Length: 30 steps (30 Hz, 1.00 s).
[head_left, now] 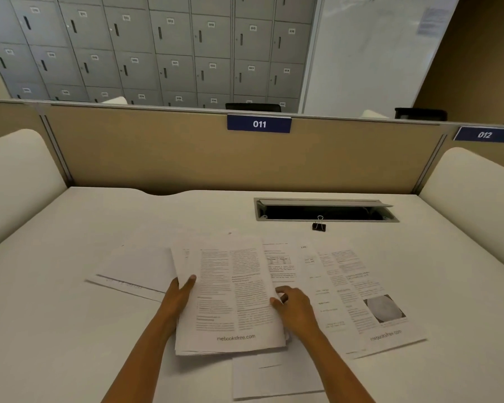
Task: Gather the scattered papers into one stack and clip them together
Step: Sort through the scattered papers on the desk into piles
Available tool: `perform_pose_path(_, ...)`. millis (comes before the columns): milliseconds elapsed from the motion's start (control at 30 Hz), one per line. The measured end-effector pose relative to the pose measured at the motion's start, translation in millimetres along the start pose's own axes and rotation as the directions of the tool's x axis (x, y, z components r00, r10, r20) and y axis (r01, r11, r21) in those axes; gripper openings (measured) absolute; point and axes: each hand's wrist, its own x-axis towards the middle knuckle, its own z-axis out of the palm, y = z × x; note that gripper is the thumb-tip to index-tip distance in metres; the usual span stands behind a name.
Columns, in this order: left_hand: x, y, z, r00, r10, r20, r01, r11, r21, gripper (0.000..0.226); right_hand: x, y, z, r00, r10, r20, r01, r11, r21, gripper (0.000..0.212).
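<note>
l hand (178, 298) grips stack (230, 292); r hand (294, 306) prob too

A white worktop (70, 228) is backed by a tan fabric partition (157, 152) bearing a blue sign 011 (259, 123); grey numbered metal lockers (169, 48) line the wall behind.

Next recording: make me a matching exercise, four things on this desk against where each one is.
Things:
1 clip
2 stack
3 photo page
4 blank sheet

Places:
a held between left hand and right hand
b by the cable slot
c flat, far right
d nearest the person

Pairs: 1-b, 2-a, 3-c, 4-d
</note>
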Motion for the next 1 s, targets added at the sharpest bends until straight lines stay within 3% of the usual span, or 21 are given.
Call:
perform_pose_path(100, -1.1, -2.2, -0.8, 1.000, 0.001, -0.004, -0.001, 1.000, 0.025, 0.042, 10.7, 8.7, -26.6, 0.985, 0.041, -0.165, -0.046, 0.999, -0.027, 0.043)
perform_pose_path(167, -0.5, -2.7, -0.4, 1.000, -0.001, -0.021, 0.001, 1.000, 0.023, 0.041, 16.8, 18.8, -44.6, 0.956, 0.160, -0.245, -0.188, 0.977, -0.097, 0.057)
perform_pose_path(300, 0.0, -2.8, 1.2, 0.999, -0.004, -0.039, 0.005, 1.000, 0.028, 0.041, 19.0, 36.9, -58.6, 0.899, 0.337, -0.280, -0.399, 0.894, -0.204, 0.082)
perform_pose_path(433, -2.1, -1.4, 2.2, 0.999, -0.003, -0.040, 0.004, 1.000, 0.024, 0.040, 21.3, 47.9, -64.8, 0.861, 0.401, -0.314, -0.462, 0.874, -0.151, 0.084)
perform_pose_path(667, -4.5, 0.3, 3.5, 0.999, -0.007, -0.036, 0.008, 1.000, 0.021, 0.041, 33.5, 46.0, -76.4, 0.934, 0.352, -0.059, -0.353, 0.936, -0.006, 0.078)
perform_pose_path(867, -6.3, 0.4, 3.7, 0.999, 0.000, -0.043, 0.002, 1.000, 0.030, 0.042, 32.8, 38.5, -62.5, 0.932, 0.347, 0.105, -0.363, 0.900, 0.243, 0.033)
perform_pose_path(1000, -6.6, -0.1, 3.5, 0.999, 0.005, -0.049, -0.003, 0.999, 0.041, 0.041, 33.4, 27.2, -51.8, 0.952, 0.298, 0.074, -0.306, 0.932, 0.196, 0.061)
